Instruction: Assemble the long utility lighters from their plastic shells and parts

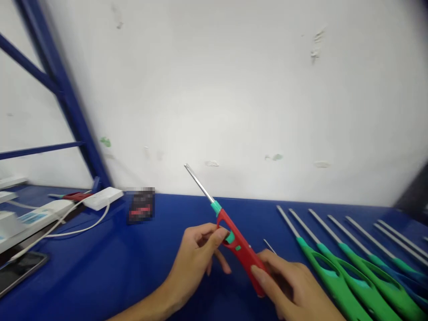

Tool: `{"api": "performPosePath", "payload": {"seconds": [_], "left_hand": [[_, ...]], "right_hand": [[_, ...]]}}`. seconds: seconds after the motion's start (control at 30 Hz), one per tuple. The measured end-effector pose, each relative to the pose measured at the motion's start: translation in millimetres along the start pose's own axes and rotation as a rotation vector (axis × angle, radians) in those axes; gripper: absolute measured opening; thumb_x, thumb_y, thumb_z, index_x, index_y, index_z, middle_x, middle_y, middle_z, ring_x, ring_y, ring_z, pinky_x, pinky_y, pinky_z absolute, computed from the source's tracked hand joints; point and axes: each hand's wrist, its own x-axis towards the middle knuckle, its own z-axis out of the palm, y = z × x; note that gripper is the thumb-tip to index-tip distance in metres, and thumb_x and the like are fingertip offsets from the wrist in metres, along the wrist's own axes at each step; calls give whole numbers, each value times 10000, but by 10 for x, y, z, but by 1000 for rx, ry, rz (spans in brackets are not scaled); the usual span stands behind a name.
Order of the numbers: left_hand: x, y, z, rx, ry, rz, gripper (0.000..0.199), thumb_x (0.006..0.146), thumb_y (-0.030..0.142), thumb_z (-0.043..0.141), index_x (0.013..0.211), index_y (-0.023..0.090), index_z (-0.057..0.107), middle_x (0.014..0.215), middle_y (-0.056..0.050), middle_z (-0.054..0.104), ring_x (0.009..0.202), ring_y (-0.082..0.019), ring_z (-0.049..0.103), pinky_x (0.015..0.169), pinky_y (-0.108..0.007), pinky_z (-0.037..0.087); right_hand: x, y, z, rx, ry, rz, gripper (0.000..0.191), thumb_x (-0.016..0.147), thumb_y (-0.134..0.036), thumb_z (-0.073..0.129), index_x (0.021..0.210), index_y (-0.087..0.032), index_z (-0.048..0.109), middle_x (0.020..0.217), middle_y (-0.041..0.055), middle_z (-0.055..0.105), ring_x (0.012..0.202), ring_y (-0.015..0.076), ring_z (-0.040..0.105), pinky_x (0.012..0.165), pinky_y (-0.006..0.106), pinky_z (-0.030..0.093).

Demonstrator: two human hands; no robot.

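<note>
A red long-necked gas lighter (239, 236) with a teal trigger and collar is held up at a slant, its metal tube pointing to the upper left. My right hand (290, 281) grips the lower end of its handle between thumb and fingers. Around the trigger guard, my left hand (200, 249) pinches with thumb and forefinger, the other fingers hanging loosely below. Behind my right hand, a thin metal rod (269, 246) shows; the rest of it is hidden. To the right lie several green lighters (337, 276) in a row, with blue ones (404, 276) beyond them.
The blue tabletop (140, 254) meets a white wall (200, 89). At left are a power strip (40, 218), a white adapter (103, 198) with cables, a phone (23, 269) and another red lighter (76, 196). A dark blurred packet (142, 205) lies near the wall. A blue metal frame (67, 102) rises at left.
</note>
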Motion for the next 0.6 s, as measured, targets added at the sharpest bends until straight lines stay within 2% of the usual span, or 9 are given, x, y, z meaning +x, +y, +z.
{"api": "performPosePath", "payload": {"seconds": [0.07,0.1,0.2,0.27,0.37,0.5,0.6], "left_hand": [[13,19,-17,26,-23,-24,770,921,906,928,864,138,897,746,-117,837,512,-205,756,446,-227,361],[18,21,-25,38,-28,-36,744,923,878,947,848,140,907,674,-101,800,494,-201,734,455,-227,366],[19,-8,-49,65,-30,-68,708,921,852,965,814,153,931,491,-55,669,409,-163,597,463,-231,307],[10,-40,-66,83,-20,-81,718,913,875,953,799,166,937,405,-22,569,363,-133,468,468,-242,245],[-3,-65,-88,120,-2,-96,695,902,865,965,748,189,912,383,-14,544,370,-111,376,488,-247,217],[3,-47,-89,194,32,-103,723,848,885,970,628,216,805,409,-30,572,411,-123,425,508,-240,284],[38,-64,-85,231,55,-111,778,820,934,952,595,224,731,425,-25,561,435,-137,462,512,-240,351]], "right_hand": [[20,-20,-12,34,-56,48,761,1209,-951,431,956,-298,729,743,-12,723,654,193,662,621,343,453],[23,-38,-19,44,-74,74,707,1220,-901,464,936,-291,682,729,-20,688,648,189,623,626,345,433],[16,-110,-53,48,-100,117,552,1253,-736,611,945,-277,610,762,-46,648,681,183,603,674,333,446],[9,-156,-84,39,-120,125,498,1258,-658,694,963,-264,619,784,-59,643,687,175,606,690,327,480],[15,-206,-130,16,-136,121,455,1254,-608,753,996,-247,656,782,-77,607,649,154,561,669,309,494],[32,-270,-193,-56,-125,105,500,1223,-653,820,986,-239,670,745,-102,529,595,128,444,624,288,463],[38,-309,-259,-122,-141,58,481,1238,-623,824,991,-226,711,753,-97,564,607,131,516,669,302,552]]}}
